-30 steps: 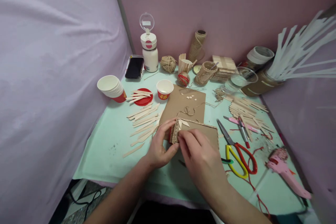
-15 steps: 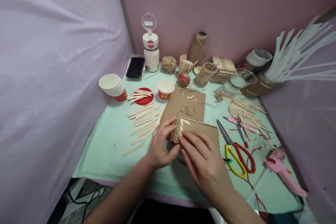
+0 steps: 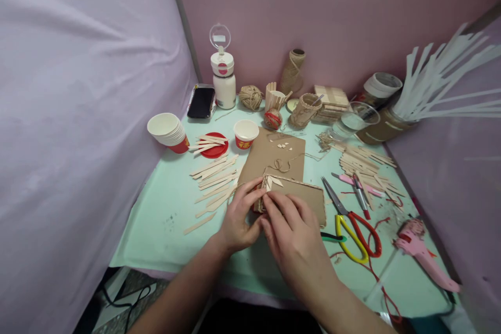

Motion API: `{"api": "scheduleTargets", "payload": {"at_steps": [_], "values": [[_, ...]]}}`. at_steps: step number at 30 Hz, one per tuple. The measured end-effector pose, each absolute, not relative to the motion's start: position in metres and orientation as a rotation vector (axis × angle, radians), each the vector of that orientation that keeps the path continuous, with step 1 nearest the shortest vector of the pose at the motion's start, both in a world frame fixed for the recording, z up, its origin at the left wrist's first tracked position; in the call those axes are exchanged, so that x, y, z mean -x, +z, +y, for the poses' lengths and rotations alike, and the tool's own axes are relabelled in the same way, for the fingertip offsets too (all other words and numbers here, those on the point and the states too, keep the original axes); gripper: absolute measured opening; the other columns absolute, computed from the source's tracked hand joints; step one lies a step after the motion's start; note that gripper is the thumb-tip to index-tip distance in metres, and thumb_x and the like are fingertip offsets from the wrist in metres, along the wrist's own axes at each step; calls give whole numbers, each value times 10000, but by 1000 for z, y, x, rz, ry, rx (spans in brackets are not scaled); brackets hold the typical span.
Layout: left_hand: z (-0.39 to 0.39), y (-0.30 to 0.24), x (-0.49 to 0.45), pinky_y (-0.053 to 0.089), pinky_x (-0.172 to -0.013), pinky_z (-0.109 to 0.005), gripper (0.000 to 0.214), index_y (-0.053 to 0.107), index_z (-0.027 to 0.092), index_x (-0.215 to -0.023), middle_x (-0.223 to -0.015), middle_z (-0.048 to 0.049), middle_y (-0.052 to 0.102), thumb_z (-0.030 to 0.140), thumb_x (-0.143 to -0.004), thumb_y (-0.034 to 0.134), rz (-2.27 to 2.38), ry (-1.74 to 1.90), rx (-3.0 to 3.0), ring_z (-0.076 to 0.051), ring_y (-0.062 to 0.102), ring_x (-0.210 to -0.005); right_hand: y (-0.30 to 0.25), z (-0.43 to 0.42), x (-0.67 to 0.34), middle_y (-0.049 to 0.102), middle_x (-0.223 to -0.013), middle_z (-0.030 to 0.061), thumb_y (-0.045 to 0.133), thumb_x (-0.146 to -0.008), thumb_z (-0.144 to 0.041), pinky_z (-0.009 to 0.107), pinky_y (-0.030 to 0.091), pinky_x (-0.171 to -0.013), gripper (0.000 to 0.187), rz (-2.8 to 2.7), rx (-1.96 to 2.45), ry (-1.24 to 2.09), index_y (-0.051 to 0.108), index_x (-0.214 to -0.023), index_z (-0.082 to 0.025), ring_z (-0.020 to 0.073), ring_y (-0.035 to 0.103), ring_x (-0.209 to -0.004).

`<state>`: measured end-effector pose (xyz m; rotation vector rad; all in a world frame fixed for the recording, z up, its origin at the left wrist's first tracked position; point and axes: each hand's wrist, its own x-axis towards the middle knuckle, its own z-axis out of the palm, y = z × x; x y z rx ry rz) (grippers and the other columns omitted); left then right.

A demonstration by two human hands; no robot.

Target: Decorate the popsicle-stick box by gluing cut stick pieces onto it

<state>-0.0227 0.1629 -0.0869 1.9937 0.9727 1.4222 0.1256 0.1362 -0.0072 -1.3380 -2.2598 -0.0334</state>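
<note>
A cardboard box (image 3: 309,202) edged with twine lies in front of me, partly covered by my hands. Small pointed wooden pieces (image 3: 275,181) fan out like petals on its top at the left corner. My left hand (image 3: 240,216) is closed round the box's left end, thumb at the near side. The fingers of my right hand (image 3: 299,235) are bent together, tips pressing on that same corner just below the petals; what lies under the tips is hidden. A brown cardboard sheet (image 3: 270,154) with loose wooden tips and twine extends behind the box.
To the right are scissors (image 3: 351,224), a pink glue gun (image 3: 425,255) and wooden sticks (image 3: 360,162). More sticks (image 3: 213,182), paper cups (image 3: 168,130) and a red lid (image 3: 213,152) are on the left. A bottle (image 3: 224,88) and twine ball (image 3: 250,97) stand behind.
My right hand has shifted slightly left and up, closer to my left hand, its fingertips moving up the box corner. More of the green-handled tool by the scissors now shows.
</note>
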Motion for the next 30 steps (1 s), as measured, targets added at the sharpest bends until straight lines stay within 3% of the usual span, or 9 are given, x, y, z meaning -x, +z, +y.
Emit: {"api": "scheduleTargets", "payload": {"at_steps": [10,18,30], "values": [[163,-85,23,459,-1052,-476,516,439,243,-1386,-1424,-150,459,237,-889,578,1011,1424,-2049,-280,483,-1316,-1,131,-132,657,-1219,191,535,-932,-154,449,484,-864,333,-2227,1266,-16,597,-1239,-39,295,552,-1088],[162,-79,27,452,-1044,-496,530,450,226,-1376,-1417,-176,443,302,-873,597,1085,1361,-2185,-317,498,-1290,-3,127,-145,705,-1208,90,551,-945,-193,424,396,-908,259,-2227,1235,49,653,-1176,-135,259,554,-1112],[163,-67,28,435,-1068,-499,574,426,226,-1404,-1438,-177,417,323,-864,597,1199,1260,-2292,-329,459,-1318,-6,132,-144,705,-1225,73,525,-960,-194,423,377,-925,267,-2214,1226,71,652,-1189,-143,258,555,-1136]]}}
